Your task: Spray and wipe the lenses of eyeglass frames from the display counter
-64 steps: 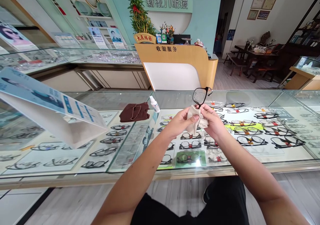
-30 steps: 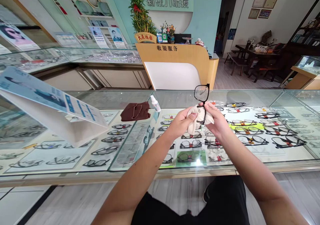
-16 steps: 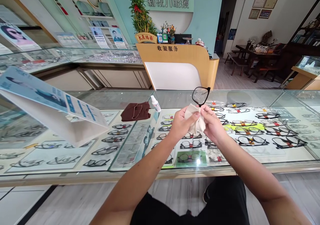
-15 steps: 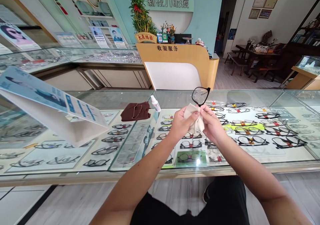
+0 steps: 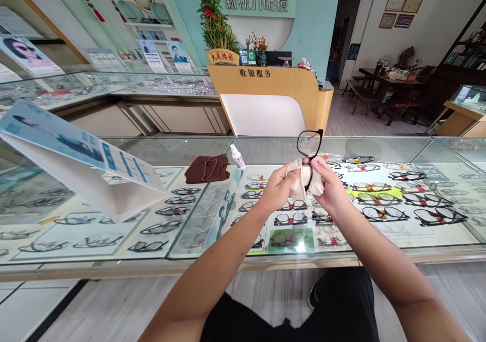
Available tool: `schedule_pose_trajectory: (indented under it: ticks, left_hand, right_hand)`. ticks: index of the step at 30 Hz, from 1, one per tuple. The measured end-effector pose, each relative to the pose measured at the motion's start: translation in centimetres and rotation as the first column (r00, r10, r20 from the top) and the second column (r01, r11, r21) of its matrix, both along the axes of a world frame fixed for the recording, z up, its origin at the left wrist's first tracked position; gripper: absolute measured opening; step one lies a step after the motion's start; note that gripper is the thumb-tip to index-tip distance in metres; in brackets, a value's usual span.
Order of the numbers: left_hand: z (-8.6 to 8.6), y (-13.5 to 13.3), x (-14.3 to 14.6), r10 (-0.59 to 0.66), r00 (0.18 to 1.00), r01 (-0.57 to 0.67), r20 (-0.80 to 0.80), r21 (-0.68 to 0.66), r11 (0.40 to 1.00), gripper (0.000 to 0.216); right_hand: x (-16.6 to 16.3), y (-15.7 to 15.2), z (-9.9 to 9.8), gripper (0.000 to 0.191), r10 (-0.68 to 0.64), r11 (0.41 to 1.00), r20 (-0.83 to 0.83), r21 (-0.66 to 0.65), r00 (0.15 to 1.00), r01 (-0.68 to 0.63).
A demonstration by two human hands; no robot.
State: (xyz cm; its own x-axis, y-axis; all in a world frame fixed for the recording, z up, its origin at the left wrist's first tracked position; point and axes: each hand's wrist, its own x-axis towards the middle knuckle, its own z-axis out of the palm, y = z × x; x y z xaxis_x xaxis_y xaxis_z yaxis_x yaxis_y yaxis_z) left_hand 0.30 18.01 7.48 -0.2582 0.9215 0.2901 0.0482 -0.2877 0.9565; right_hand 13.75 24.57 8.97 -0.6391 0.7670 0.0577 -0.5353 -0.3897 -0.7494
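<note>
Black-framed eyeglasses are held up over the glass counter, one lens standing upright above my fingers and the lower part of the frame against a cloth. The pale cream cloth is bunched around the lower lens. My left hand pinches the cloth on the left side. With thumb and fingers closed, my right hand grips the frame near its middle, and some cloth lies under that palm. Farther left on the counter lie a dark brown drawstring pouch and a small white spray bottle, which stands upright.
Rows of eyeglasses lie inside the glass display counter below my hands. A folded cardboard sign stands on the left. Beyond are a wooden cashier desk and another display case.
The eyeglasses have shifted slightly right and turned, so more of the lower frame shows. My right hand has moved a little to the right, and the cloth is spread wider between both hands.
</note>
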Motion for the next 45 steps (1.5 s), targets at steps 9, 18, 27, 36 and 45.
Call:
schedule_pose_trajectory:
  ticks: [9,18,27,36,45]
  left_hand:
    - [-0.4,-0.1,-0.6,-0.168,0.986,0.168,-0.005,-0.04,0.985,0.064]
    - [-0.3,0.3,0.9,0.133,0.986,-0.137,0.098,0.031,0.99,0.067]
    - [0.2,-0.1,-0.1,-0.077,0.996,0.078,0.042,-0.024,0.997,0.074]
    - [0.7,-0.4,0.1,-0.071,0.997,0.073,0.043,-0.059,0.996,0.071]
    - [0.5,0.0,0.7,0.146,0.987,-0.144,0.063,-0.03,0.989,0.077]
  right_hand:
    - [0.1,1.0,-0.5,0.032,0.022,0.994,-0.061,-0.102,0.998,-0.028]
    - [-0.7,-0.6,-1.1,0.041,0.048,0.996,-0.024,-0.08,0.999,-0.049]
    - [0.1,1.0,-0.6,0.035,0.048,0.999,0.03,-0.003,0.998,-0.048]
    - [-0.2,0.4,-0.7,0.045,0.009,1.0,0.014,-0.005,1.0,-0.009]
    - [-0.3,-0.4,-0.7,0.04,-0.013,0.995,0.057,0.104,0.998,0.007]
